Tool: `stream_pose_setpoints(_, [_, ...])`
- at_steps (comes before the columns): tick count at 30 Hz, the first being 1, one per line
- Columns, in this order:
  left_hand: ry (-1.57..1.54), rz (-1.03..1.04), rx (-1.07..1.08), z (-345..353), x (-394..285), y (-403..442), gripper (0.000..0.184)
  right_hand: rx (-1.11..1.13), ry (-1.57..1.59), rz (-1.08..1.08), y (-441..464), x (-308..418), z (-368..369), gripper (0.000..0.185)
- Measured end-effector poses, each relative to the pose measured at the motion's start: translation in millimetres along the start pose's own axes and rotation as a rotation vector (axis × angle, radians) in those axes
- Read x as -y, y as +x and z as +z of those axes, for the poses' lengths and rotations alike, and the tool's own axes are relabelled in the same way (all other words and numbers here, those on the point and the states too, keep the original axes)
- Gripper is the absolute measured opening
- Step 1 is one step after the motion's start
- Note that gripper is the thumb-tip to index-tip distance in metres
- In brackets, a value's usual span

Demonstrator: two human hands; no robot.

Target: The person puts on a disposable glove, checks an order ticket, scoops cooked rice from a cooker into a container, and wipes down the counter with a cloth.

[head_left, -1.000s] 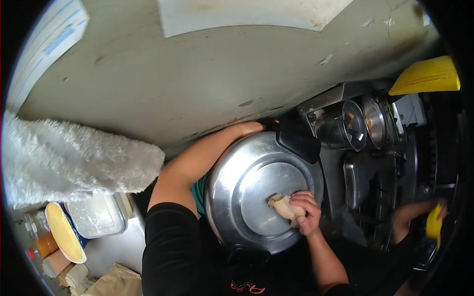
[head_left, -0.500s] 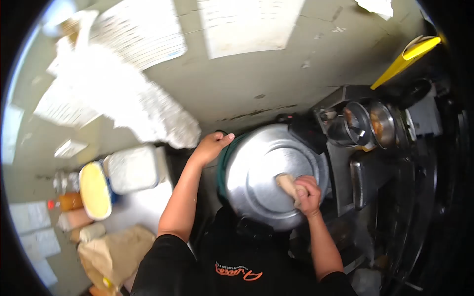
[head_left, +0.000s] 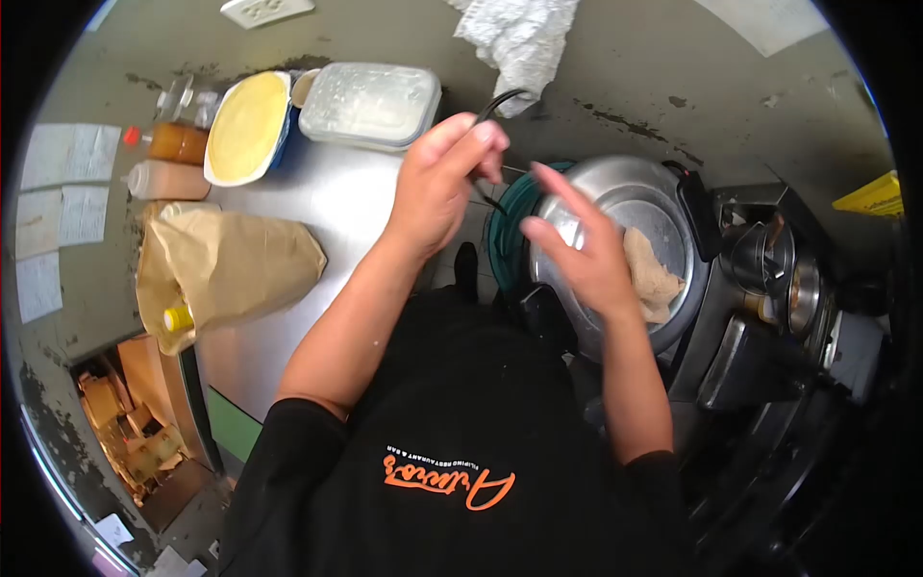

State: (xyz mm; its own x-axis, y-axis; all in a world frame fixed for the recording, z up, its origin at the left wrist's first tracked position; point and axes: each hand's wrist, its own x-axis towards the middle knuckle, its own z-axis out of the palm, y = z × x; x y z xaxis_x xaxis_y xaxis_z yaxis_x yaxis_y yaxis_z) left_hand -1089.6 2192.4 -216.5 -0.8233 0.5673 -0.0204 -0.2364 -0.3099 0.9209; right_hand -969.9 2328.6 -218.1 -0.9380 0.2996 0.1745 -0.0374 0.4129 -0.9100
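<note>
My left hand (head_left: 444,178) is closed on a black cable (head_left: 501,100), a loop of which sticks out above and below the fingers. My right hand (head_left: 588,252) has its thumb and index finger spread apart and holds nothing, just over the left side of a round metal lid (head_left: 601,175). A crumpled beige cloth (head_left: 651,274) lies on that lid, to the right of my right hand. The lid has black handles (head_left: 696,210) at its edge. Something round and teal (head_left: 511,213) shows behind its left side.
A steel counter (head_left: 336,202) at left bears a lidded clear container (head_left: 370,104), a yellow-topped tub (head_left: 248,128), sauce bottles (head_left: 171,180) and a brown paper bag (head_left: 245,264). Pots (head_left: 764,258) and a dark pan stand at right. A white towel (head_left: 524,38) hangs at the wall.
The view has swung toward the left counter. My right hand has let go of the cloth, which stays on the lid. My left hand has come away from the lid's far side and now holds the cable.
</note>
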Motion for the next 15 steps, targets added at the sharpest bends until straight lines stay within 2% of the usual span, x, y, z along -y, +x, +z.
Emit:
stream_pose_setpoints(1, [-0.214,-0.029,0.046,6.6,-8.8,1.0,0.029,0.044,0.018,-0.040,5.4,0.4,21.5,0.032])
stream_pose_setpoints(2, [-0.167,-0.048,0.021,6.6,-17.7,2.9,0.030,0.089,0.037,-0.080,10.7,1.0,43.0,0.028])
stream_pose_setpoints(3, [-0.058,-0.034,-0.063,8.3,-28.2,6.4,0.032,0.130,-0.163,-0.200,15.4,0.0,54.1,0.025])
stream_pose_setpoints(4, [-0.053,-0.009,-0.106,2.4,-38.4,10.3,0.034,0.029,-0.171,-0.276,19.4,-5.7,69.3,0.017])
stream_pose_setpoints(7, [-0.126,0.148,-0.219,-24.0,-67.0,26.3,0.036,0.118,-0.325,-0.306,32.4,-25.4,80.9,0.017])
stream_pose_setpoints(8, [-0.025,0.250,-0.262,-37.1,-70.4,32.7,0.034,0.193,-0.363,-0.286,34.7,-29.2,81.1,0.017])
stream_pose_setpoints(9, [-0.089,0.262,-0.241,-51.4,-74.1,36.8,0.041,0.214,-0.395,-0.277,35.4,-33.7,82.2,0.018])
stream_pose_setpoints(10, [-0.153,0.276,-0.220,-66.0,-78.2,39.3,0.056,0.233,-0.430,-0.269,35.0,-38.9,83.3,0.018])
stream_pose_setpoints(13, [-0.212,0.367,-0.423,-92.1,-88.6,55.9,0.049,0.213,-0.586,-0.227,42.8,-58.7,83.0,0.017])
stream_pose_setpoints(15, [-0.199,0.433,-0.588,-112.8,-84.0,74.0,0.033,0.167,-0.738,-0.159,52.8,-70.3,79.4,0.016])
